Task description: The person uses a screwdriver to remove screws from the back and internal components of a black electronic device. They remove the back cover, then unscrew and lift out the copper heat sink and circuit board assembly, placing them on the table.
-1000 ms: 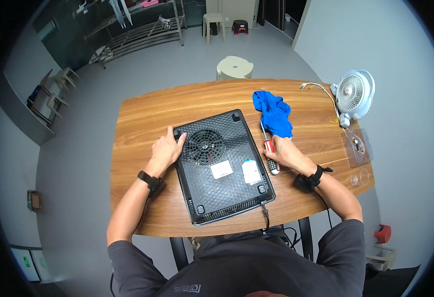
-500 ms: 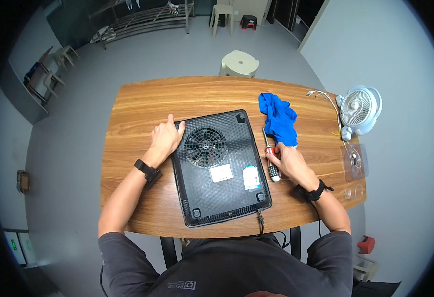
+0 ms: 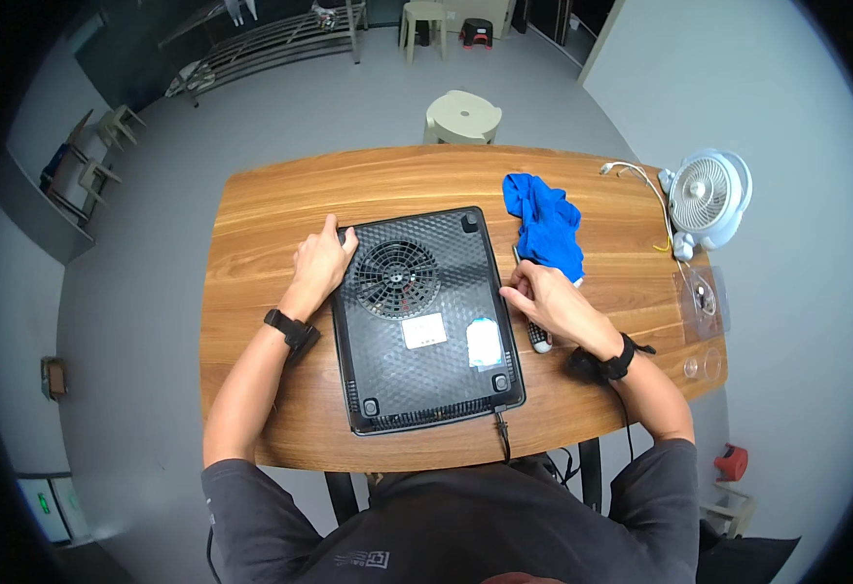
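Note:
A black induction cooker lies upside down on the wooden table, its round fan grille, labels and rubber feet facing up. My left hand grips its far left corner, thumb over the edge. By the cooker's right edge is my right hand, fingers bent and apart, with nothing seen in it; whether the fingertips touch the edge is unclear. Beneath that hand lies a screwdriver, mostly hidden, with its handle end showing. A crumpled blue cloth lies just beyond the right hand.
A power cord runs from the cooker's near edge over the table's front edge. At the right stand a small white fan with its cable, a clear plastic tray and small clear round pieces. A cream stool stands beyond the table.
My right hand has left the screwdriver's handle and shifted left to the cooker's right edge. The left hand keeps its hold on the corner. The whole view has shifted slightly.

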`<state>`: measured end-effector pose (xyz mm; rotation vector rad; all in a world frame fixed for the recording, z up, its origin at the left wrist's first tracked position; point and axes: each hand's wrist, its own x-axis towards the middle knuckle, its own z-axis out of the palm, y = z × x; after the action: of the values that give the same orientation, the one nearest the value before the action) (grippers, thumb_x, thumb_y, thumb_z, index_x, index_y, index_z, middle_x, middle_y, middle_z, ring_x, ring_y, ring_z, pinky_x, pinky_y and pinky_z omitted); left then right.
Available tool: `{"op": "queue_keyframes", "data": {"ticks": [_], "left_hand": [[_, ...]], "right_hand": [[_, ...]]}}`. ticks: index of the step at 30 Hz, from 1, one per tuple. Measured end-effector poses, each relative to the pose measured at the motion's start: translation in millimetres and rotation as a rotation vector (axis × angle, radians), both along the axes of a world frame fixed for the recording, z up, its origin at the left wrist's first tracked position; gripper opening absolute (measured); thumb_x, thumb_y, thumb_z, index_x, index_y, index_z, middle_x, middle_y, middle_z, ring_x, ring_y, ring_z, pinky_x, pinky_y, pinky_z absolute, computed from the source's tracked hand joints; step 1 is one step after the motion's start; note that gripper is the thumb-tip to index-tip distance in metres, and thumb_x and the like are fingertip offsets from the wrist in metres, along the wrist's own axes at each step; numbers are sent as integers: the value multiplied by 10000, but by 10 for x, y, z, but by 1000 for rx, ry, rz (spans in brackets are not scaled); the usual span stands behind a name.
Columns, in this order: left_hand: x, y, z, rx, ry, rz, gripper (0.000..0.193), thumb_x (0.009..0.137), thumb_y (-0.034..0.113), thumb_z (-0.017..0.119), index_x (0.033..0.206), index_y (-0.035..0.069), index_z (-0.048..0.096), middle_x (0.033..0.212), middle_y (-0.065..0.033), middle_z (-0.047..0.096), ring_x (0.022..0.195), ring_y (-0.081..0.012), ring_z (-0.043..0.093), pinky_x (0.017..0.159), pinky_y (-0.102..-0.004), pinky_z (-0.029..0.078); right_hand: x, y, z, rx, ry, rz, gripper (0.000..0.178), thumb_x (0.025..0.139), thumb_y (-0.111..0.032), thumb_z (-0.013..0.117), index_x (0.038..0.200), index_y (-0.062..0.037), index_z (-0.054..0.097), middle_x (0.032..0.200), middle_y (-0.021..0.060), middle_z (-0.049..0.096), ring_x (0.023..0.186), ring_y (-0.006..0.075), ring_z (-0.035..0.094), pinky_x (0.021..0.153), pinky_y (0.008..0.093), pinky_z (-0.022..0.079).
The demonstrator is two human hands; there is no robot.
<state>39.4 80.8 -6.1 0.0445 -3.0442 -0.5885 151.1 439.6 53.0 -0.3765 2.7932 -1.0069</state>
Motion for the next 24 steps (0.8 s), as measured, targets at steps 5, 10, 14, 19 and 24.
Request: {"op": "queue_keyframes", "data": {"ticks": [5,10,14,19,24], "left_hand": [[-2,-44,8,7,17,-86,488,1011,472,512,1203,27,572,901,-348,695,929,-551,664,846,-621,514],[-19,-89,29,17,-1,-160,438,1039,439,496,1151,21,565,869,-340,680,894,-547,647,813,-605,498],[16,-82,118,101,-42,-161,420,1050,422,481,1166,27,562,890,-326,687,925,-540,643,836,-592,485],[16,-91,144,138,-91,-141,426,1055,414,472,1215,29,561,974,-323,697,999,-530,640,881,-566,479],[3,-82,153,121,-76,-147,433,1059,407,468,1216,13,556,985,-330,692,1010,-525,641,886,-552,480]], "right_hand": [[-9,-49,-224,53,-9,30,375,1005,-286,666,996,87,637,756,215,689,691,345,693,641,425,535],[41,-92,-265,8,-12,-24,527,1016,-402,621,1059,120,670,801,350,675,786,468,706,712,496,556],[25,-79,-222,-81,-40,-33,547,1015,-434,618,1038,110,673,790,293,693,748,425,699,693,454,547],[-48,-25,-259,-200,-102,-79,626,983,-506,658,1122,104,638,809,141,642,762,245,629,660,348,506],[-111,1,-269,-307,-253,-98,724,971,-537,675,1266,113,554,826,86,641,760,146,608,646,294,499]]}}
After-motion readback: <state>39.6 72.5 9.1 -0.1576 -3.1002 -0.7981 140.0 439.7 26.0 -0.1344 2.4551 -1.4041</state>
